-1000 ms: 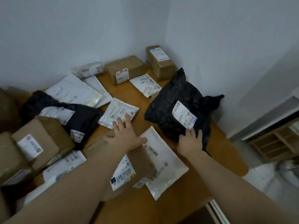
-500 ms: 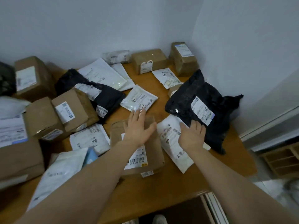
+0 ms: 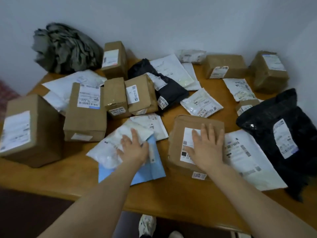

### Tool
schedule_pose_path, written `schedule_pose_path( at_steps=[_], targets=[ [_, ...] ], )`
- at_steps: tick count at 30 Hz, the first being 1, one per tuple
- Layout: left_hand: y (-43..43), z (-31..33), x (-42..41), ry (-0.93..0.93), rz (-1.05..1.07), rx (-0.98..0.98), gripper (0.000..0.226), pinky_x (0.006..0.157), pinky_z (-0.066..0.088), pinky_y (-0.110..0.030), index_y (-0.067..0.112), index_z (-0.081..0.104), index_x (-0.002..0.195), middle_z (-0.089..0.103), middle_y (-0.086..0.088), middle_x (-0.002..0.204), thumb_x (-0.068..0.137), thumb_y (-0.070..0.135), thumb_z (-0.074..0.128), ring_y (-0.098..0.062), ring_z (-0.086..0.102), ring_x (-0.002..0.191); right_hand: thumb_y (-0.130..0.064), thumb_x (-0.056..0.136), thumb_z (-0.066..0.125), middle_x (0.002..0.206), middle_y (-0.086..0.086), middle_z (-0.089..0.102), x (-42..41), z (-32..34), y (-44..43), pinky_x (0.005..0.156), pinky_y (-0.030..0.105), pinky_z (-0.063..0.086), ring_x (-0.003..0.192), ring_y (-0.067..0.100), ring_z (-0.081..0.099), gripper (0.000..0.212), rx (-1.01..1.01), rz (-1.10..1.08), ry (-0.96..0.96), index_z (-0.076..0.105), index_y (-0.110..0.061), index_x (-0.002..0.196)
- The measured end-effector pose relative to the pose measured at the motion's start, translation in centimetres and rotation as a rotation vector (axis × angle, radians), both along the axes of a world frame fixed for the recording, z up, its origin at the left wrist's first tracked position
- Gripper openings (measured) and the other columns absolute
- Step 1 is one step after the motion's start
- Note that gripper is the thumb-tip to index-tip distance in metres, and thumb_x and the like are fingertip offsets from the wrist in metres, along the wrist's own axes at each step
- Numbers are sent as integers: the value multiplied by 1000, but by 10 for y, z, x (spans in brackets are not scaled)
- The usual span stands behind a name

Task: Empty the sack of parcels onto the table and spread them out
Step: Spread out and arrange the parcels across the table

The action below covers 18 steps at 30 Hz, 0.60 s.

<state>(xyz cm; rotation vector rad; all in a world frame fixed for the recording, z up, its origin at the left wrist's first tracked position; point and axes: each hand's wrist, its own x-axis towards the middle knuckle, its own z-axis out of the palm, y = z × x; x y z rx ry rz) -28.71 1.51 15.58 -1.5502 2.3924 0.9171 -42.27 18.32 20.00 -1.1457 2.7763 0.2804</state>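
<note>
Parcels cover the wooden table point(image 3: 171, 196). My left hand point(image 3: 133, 150) lies flat with straight fingers on a white padded mailer point(image 3: 109, 148), which overlaps a blue envelope point(image 3: 149, 170). My right hand point(image 3: 207, 148) presses flat on the label of a brown cardboard parcel point(image 3: 178, 133) near the front edge. A white poly mailer point(image 3: 248, 158) lies just right of it, partly under a big black bag parcel point(image 3: 277, 134). The crumpled grey-green sack point(image 3: 65, 48) lies at the back left against the wall.
Several brown boxes stand at the left and middle, such as the large box point(image 3: 30, 129) at the left edge and another box point(image 3: 85, 110). More boxes point(image 3: 269, 71) and white mailers point(image 3: 200, 102) line the back right. My shoe point(image 3: 147, 224) shows below the table's front edge.
The view swung left, bringing the sack and left-hand boxes into sight. My left hand moved from the brown parcel to the white padded mailer; my right hand moved from the white mailer onto the brown parcel.
</note>
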Motion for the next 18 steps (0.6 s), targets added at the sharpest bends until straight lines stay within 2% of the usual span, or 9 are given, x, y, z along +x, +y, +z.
schedule_pose_path(
  at_steps=[2,4,5,7,8,12,14,16,18],
  targets=[
    [-10,8,2,212,-91,-51,62,120,4,-42,18,3,153,4,-14,160,97,37,20,-28,1,148,-36,89,57,155,14,28,35,-8,-29,113,51,-8,144,32,22,61,-177,254,56,39,-16,144],
    [-24,10,21,180,-167,-187,66,120,3,-42,20,11,153,12,-8,160,89,36,12,-25,5,148,-30,72,74,143,16,47,74,-21,-59,117,44,13,133,29,44,69,-300,489,-19,53,-6,133],
    [-31,7,34,82,-219,-223,62,119,1,-44,26,12,153,13,-4,160,92,40,10,-23,5,148,-34,77,71,149,19,37,91,-29,-69,119,41,13,139,29,36,76,-275,537,-106,43,-2,140],
    [-44,-1,60,-125,-309,-172,54,118,-2,-48,38,7,151,4,2,161,99,50,14,-20,0,148,-43,94,47,159,17,-8,112,-48,-78,116,34,-9,148,27,-3,85,-134,488,-314,-1,-2,151],
    [-49,-4,69,-181,-343,-134,55,118,-3,-49,41,5,150,-2,3,161,98,54,17,-19,-4,148,-47,97,39,157,15,-20,117,-54,-78,112,33,-16,147,26,-15,85,-42,450,-371,-12,-4,149],
    [-66,-15,70,-211,-392,-144,63,118,-4,-46,39,1,151,-10,2,161,96,59,23,-18,-11,148,-52,99,26,156,10,-23,120,-68,-53,108,33,-22,145,24,-20,79,80,470,-337,-15,-7,149],
    [-72,-22,67,-215,-381,-163,64,118,-2,-47,34,2,152,-6,-1,161,97,57,25,-20,-8,148,-49,98,27,158,8,-12,120,-68,-33,115,35,-16,148,23,-8,73,118,475,-333,-1,-6,151],
    [-75,-23,62,-207,-384,-167,64,118,3,-44,27,7,153,1,-4,161,98,53,26,-22,-1,148,-50,88,33,151,11,34,121,-66,-14,119,36,14,138,21,37,69,84,462,-286,45,-6,140],
    [-73,-14,62,-114,-419,-237,58,113,22,-38,17,32,146,28,-8,154,98,49,29,-25,24,142,-51,72,37,121,4,67,119,-60,-10,103,32,45,110,18,65,65,28,455,-255,72,-13,111]
  ],
)
